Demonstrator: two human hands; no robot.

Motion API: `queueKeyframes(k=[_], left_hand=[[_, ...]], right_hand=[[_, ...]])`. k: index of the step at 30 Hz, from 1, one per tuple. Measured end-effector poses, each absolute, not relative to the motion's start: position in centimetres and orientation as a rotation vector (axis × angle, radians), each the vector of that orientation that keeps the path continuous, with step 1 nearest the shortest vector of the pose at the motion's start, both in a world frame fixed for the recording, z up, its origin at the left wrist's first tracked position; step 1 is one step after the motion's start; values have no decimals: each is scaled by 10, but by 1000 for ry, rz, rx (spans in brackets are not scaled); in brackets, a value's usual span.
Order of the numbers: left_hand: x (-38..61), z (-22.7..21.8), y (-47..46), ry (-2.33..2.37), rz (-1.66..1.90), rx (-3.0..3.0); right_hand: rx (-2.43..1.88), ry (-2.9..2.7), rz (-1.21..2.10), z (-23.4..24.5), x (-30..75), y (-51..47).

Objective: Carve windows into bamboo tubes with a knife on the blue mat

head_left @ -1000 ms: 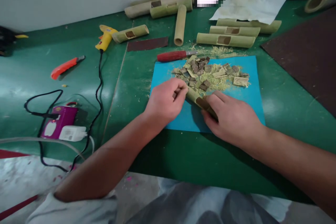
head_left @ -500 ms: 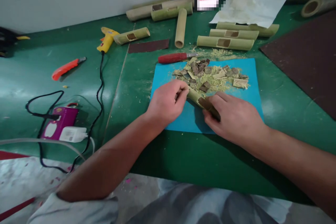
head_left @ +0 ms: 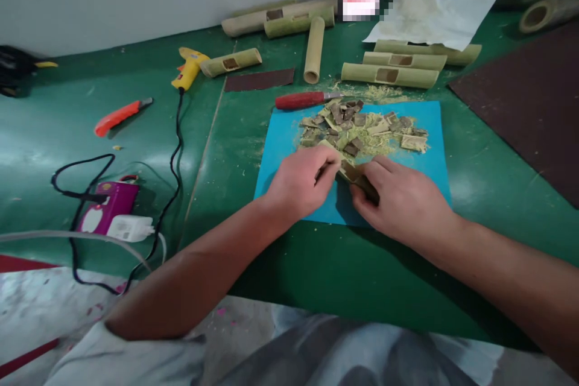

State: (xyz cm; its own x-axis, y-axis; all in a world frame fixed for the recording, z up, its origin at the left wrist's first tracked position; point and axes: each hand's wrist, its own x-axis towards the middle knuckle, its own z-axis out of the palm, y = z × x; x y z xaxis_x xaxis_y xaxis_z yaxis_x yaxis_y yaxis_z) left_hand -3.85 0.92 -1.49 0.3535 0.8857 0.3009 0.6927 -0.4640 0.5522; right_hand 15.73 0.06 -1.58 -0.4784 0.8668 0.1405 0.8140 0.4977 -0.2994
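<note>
My left hand (head_left: pixel 301 184) is curled shut at the left end of a short green bamboo tube (head_left: pixel 348 171) lying on a blue mat (head_left: pixel 280 145); what its fingers pinch is hidden. My right hand (head_left: pixel 402 202) presses down over the tube's right part, fingers wrapped on it. A rectangular cut-out shows in the tube between the hands. Just beyond lies a pile of bamboo chips and shavings (head_left: pixel 362 129).
A red-handled knife (head_left: pixel 303 99) lies at the mat's far edge. Cut bamboo tubes (head_left: pixel 389 74) and sandpaper strip (head_left: pixel 259 79) lie behind. To the left are a yellow glue gun (head_left: pixel 189 67), an orange box cutter (head_left: pixel 118 117), a purple power strip (head_left: pixel 108 215) with cables.
My left hand has slid right along the tube toward my right hand, covering more of it. The right hand has hardly moved.
</note>
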Motion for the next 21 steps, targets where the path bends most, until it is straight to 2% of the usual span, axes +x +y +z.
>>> queueKeyframes(k=[9, 14, 21], left_hand=[[-52, -12, 20, 1529, 1055, 2213], [-53, -14, 19, 1530, 1091, 2197], [-53, -15, 20, 1472, 1094, 2222]], right_hand=[[-1442, -2482, 160, -10, 161, -6], [-1367, -2431, 170, -11, 166, -6], [-1182, -2400, -29, -12, 170, 0]])
